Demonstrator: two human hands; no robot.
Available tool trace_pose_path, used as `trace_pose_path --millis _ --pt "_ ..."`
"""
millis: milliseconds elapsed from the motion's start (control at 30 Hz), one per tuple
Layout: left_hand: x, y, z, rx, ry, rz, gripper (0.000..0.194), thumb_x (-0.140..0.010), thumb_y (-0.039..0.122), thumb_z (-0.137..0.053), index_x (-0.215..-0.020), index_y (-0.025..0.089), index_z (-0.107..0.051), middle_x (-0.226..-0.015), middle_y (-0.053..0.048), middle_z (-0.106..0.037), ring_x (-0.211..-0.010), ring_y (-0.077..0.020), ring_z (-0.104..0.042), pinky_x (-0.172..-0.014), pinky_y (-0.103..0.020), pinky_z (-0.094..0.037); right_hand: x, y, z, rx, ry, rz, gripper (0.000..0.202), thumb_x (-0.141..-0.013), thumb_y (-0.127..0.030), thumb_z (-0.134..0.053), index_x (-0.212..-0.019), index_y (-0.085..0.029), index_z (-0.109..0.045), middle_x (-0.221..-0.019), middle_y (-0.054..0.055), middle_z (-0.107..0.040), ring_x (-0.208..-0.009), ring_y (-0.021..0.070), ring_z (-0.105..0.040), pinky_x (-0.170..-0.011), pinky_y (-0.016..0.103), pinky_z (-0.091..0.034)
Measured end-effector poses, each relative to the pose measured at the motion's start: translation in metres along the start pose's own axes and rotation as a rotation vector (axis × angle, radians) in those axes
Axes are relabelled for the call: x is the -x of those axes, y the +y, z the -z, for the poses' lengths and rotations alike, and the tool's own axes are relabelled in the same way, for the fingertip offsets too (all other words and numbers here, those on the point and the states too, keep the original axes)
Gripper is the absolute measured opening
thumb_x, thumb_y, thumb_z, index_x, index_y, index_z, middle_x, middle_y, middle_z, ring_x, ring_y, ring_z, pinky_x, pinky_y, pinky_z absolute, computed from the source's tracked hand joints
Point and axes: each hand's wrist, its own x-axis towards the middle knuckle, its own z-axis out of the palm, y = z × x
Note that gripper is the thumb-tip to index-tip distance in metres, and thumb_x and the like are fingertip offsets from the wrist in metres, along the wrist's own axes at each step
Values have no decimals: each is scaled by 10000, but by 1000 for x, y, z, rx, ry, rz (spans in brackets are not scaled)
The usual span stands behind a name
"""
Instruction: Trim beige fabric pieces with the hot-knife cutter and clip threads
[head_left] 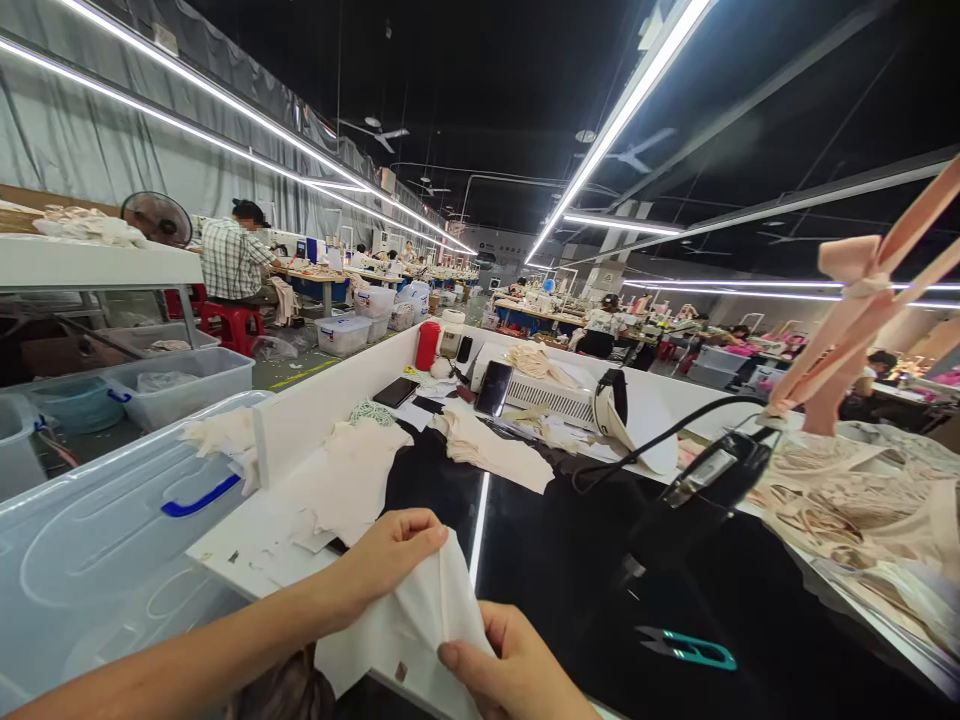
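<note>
Between my two hands a piece of white fabric (427, 610) with a seam line is stretched near the table's front edge. My left hand (397, 560) pinches its upper edge between thumb and fingers. Lower down, my right hand (517, 660) grips the right side, its thumb lying along the seam. Right of my hands, teal thread snips (688, 648) lie on the black tabletop (562, 560). Cream fabric pieces (345, 475) are piled on the table's left side, and another stack of cream pieces (495, 450) sits farther back.
A black corded hand tool (712, 480) hangs at the right beside a heap of peach garments (862, 500). Phones (493, 388), a red container (427, 346) and scraps sit along the back. A lidded plastic bin (97, 550) stands left. A person in a checked shirt (232, 258) sits beyond.
</note>
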Motion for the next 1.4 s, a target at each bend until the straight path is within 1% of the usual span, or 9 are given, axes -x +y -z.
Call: trace_pose_path --millis 133,300,600,733,900,1067,1200,1300,1400 --pt "-6 -3 3 2 -31 29 496 -838 652 -629 -751 177 -519 -714 37 -443 -671 -124 -371 -617 -256 -287 -1 0 3 -48 -40 46 617 -586 -692 -867 -778 -158 -626 -603 -59 -457 -607 84 -432 -604 228 -333" --pt "-19 -3 6 10 -101 -8 512 -826 673 -664 -809 168 -585 -745 29 -489 -688 -122 -395 -624 -243 -300 4 -7 15 118 25 -28 620 -678 -758 -781 -836 -196 -572 -530 -123 -316 -427 36 -211 -420 228 -154" --pt "-29 5 9 14 -84 -1 531 -821 696 -678 -859 167 -651 -736 21 -544 -679 -126 -434 -619 -241 -335 -9 10 41 145 100 25 675 -653 -850 -723 -839 -217 -584 -536 -117 -309 -397 36 -198 -388 228 -140" --pt "-34 6 14 -80 -70 -32 459 -883 618 -652 -863 160 -687 -735 20 -568 -698 -133 -465 -635 -241 -347 -10 12 52 235 141 35 636 -724 -832 -685 -828 -209 -617 -531 -101 -308 -433 53 -210 -409 237 -155" --pt "-52 33 22 -343 -58 -249 323 -967 442 -586 -868 163 -715 -774 13 -622 -736 -144 -525 -661 -249 -359 -15 4 71 386 247 131 564 -809 -775 -643 -776 -212 -654 -559 -62 -339 -500 89 -278 -460 250 -246" --pt "-56 67 15 -897 30 -704 349 -1082 420 -460 -1044 230 -750 -964 -31 -711 -897 -182 -632 -708 -277 -388 -32 -13 105 614 485 403 439 -840 -667 -656 -843 -235 -735 -763 31 -666 -686 187 -594 -635 266 -483" --pt "-56 26 -7 -1335 -130 -1028 395 -1095 488 -424 -981 283 -741 -879 -27 -695 -683 -147 -559 -527 -306 -282 -44 -12 128 873 588 561 325 -941 -482 -545 -1033 -283 -785 -1063 63 -760 -975 245 -726 -852 296 -574" --pt "-62 -26 -21 -1368 -183 -1083 489 -989 655 -551 -810 218 -677 -830 -12 -681 -588 -132 -490 -472 -295 -271 -50 1 141 1128 579 575 339 -991 -367 -474 -1148 -312 -770 -1112 46 -760 -995 212 -742 -807 264 -597" --pt "-65 -56 -26 -1361 -126 -1094 492 -946 688 -587 -837 215 -666 -840 -6 -671 -599 -148 -479 -495 -304 -333 -52 12 157 1438 583 634 390 -959 -204 -458 -1177 -281 -771 -1087 60 -771 -927 223 -741 -756 285 -613"
